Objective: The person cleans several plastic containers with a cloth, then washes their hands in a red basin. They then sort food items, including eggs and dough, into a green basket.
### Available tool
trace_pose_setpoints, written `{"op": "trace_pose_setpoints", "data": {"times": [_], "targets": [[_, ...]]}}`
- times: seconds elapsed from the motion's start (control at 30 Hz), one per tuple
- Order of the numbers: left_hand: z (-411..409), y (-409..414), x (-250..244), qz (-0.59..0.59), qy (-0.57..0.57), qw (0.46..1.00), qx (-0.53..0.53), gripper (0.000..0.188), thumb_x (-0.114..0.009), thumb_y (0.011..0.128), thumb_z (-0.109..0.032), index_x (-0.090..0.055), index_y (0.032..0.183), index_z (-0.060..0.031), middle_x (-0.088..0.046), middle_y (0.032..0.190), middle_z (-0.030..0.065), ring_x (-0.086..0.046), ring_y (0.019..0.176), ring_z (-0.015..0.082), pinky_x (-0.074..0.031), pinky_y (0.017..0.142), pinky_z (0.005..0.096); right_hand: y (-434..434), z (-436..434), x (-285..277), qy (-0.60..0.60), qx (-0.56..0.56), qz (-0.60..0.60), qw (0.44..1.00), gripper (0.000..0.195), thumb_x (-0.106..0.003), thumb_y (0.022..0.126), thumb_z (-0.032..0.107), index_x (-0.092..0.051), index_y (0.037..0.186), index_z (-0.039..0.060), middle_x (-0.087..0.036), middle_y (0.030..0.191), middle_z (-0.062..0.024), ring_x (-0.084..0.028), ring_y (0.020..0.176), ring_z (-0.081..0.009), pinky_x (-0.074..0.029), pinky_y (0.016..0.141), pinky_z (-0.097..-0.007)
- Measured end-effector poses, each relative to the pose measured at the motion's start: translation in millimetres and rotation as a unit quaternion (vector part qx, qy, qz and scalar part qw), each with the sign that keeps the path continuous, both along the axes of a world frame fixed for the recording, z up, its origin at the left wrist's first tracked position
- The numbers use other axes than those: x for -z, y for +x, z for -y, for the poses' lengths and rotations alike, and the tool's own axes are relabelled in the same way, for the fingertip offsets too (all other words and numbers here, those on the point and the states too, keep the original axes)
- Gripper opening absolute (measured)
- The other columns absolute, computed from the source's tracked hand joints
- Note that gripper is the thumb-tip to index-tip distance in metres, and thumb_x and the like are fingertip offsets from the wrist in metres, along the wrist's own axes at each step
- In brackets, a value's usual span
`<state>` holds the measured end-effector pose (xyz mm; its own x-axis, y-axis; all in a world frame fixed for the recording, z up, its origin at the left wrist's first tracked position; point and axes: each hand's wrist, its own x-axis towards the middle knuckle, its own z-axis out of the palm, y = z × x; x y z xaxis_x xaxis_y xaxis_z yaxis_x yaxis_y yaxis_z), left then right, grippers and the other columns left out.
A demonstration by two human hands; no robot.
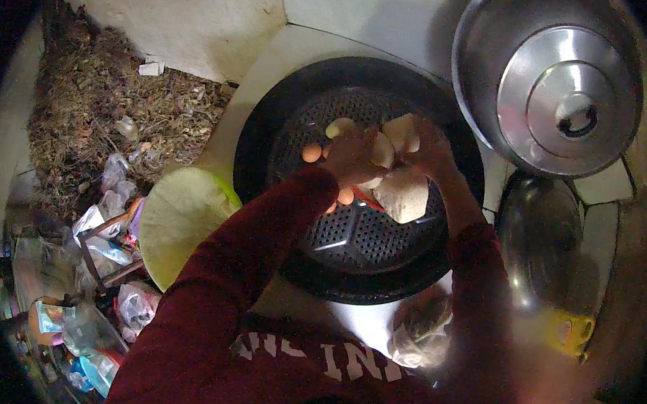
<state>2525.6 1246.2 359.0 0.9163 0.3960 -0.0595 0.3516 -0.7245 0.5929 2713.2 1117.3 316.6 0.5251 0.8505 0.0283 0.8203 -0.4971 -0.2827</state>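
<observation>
Before me a black perforated steamer rack (348, 244) sits in a large dark wok (260, 140). My left hand (355, 156) is over the rack, beside pale steamed bun pieces or similar food; its fingers are partly hidden. On the right, my right hand (430, 150) touches a pale chunk (400, 133) with its fingertips. A larger pale block (403, 197) lies below both hands, with something red (369, 199) next to it. Several brown eggs (312, 152) and a yellowish piece (341, 127) lie around my left hand.
A big metal pot lid (571, 102) stands at the upper right, above a shiny metal basin (542, 242). A yellow plastic container (572, 332) is at the right. Left are a round pale-green object (182, 225), dry plant matter (120, 100) and plastic bags (136, 304).
</observation>
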Motion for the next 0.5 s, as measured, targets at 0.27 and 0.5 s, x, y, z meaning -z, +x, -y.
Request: {"op": "trace_pose_setpoints", "data": {"times": [0.27,0.5], "targets": [[-18.1,23.3,47.9,-0.019,0.004,0.999,-0.027,0.075,-0.073,0.068,-0.042,-0.049,0.128,-0.0039,-0.055,0.117,0.0247,-0.051,0.112,0.0430,-0.047,0.091,0.0476,-12.7,-25.8,-36.2,-0.004,0.041,-0.124,0.991,0.093,-0.081,0.063,0.033,-0.038,0.140,0.0043,-0.052,0.132,-0.0202,-0.054,0.119,-0.0355,-0.045,0.100,-0.0410],[-23.8,28.8,57.4,0.114,-0.019,0.993,0.017,0.063,-0.070,0.074,-0.038,-0.052,0.124,-0.0032,-0.058,0.116,0.0169,-0.053,0.110,0.0373,-0.047,0.090,0.0473,81.7,13.2,21.5,0.200,0.135,-0.432,0.869,0.068,-0.076,0.070,0.025,-0.049,0.128,0.0041,-0.060,0.117,-0.0114,-0.061,0.104,-0.0265,-0.052,0.089,-0.0422]]}}
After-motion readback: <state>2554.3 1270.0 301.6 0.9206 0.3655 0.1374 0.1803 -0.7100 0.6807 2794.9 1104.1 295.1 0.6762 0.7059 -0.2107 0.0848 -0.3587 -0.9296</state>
